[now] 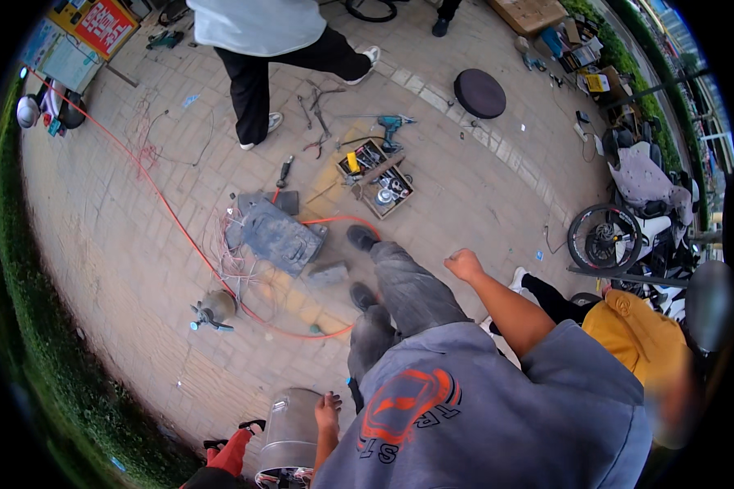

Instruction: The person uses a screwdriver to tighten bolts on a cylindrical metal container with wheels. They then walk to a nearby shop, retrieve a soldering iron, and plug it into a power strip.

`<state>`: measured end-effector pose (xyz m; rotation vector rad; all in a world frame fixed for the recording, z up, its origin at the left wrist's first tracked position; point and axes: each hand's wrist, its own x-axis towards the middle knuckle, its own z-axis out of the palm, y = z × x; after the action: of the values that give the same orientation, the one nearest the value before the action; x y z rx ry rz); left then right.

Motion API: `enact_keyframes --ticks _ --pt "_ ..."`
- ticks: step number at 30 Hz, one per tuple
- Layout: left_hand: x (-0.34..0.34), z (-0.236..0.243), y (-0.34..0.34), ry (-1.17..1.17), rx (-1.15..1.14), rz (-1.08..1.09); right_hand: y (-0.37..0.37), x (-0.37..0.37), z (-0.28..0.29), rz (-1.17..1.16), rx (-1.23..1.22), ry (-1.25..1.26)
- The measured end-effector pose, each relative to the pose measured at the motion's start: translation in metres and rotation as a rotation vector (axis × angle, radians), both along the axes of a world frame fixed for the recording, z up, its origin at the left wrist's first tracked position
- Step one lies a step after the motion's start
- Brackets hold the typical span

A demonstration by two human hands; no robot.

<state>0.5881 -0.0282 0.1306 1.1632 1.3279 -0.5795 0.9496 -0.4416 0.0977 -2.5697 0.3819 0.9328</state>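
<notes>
My right hand (pixel 463 265) hangs at my side with its fingers curled in, nothing visible in them. Low in the view, my left hand (pixel 328 407) has its fingers apart beside a silver metal drum (pixel 295 411); whether it touches the drum I cannot tell. Wires show at the drum's lower end. In front of my shoes lies a dusty dark slab-like case (pixel 281 236), with a small grey block (pixel 328 273) beside it. Thin pinkish wires (pixel 232 244) lie tangled at its left. Close to my feet stands an open tool box (pixel 381 181) full of metal parts.
An orange hose (pixel 171 212) crosses the paving. A teal cordless drill (pixel 390 130), pliers (pixel 314 149) and a round dark stool (pixel 479 93) lie farther off. A person (pixel 257 49) stands ahead; another in yellow (pixel 636 326) is at right, near a scooter (pixel 652 187). A hedge (pixel 49 326) borders the left.
</notes>
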Motion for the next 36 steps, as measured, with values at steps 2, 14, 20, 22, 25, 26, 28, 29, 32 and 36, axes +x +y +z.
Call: enact_keyframes --ticks 2,14,20,22,25,26,28,29,32,36 --pt "0.012 0.002 -0.003 0.049 0.009 0.033 0.020 0.050 -0.026 0.120 0.092 -0.010" --pt "0.108 0.074 -0.118 0.548 -0.182 -0.102 0.257 0.332 -0.225 0.201 0.313 0.018" --pt "0.100 0.053 -0.169 0.523 -0.202 -0.138 0.301 0.402 -0.363 0.402 0.134 0.110" --pt "0.166 0.022 -0.152 0.563 -0.217 -0.062 0.303 0.413 -0.416 0.407 0.096 0.081" --pt "0.250 -0.023 -0.129 0.561 -0.185 0.051 0.318 0.429 -0.468 0.430 0.068 0.103" --pt "0.274 -0.038 -0.119 0.541 -0.163 0.092 0.324 0.436 -0.480 0.436 0.061 0.117" --pt "0.318 -0.066 -0.097 0.474 -0.113 0.166 0.327 0.448 -0.514 0.454 0.080 0.089" --pt "0.338 -0.079 -0.087 0.433 -0.084 0.204 0.328 0.454 -0.532 0.462 0.093 0.075" --pt "0.388 -0.116 -0.056 0.301 0.002 0.305 0.345 0.467 -0.566 0.440 0.076 0.063" --pt "0.432 -0.148 -0.027 0.123 0.070 0.394 0.350 0.490 -0.593 0.472 -0.109 0.077"
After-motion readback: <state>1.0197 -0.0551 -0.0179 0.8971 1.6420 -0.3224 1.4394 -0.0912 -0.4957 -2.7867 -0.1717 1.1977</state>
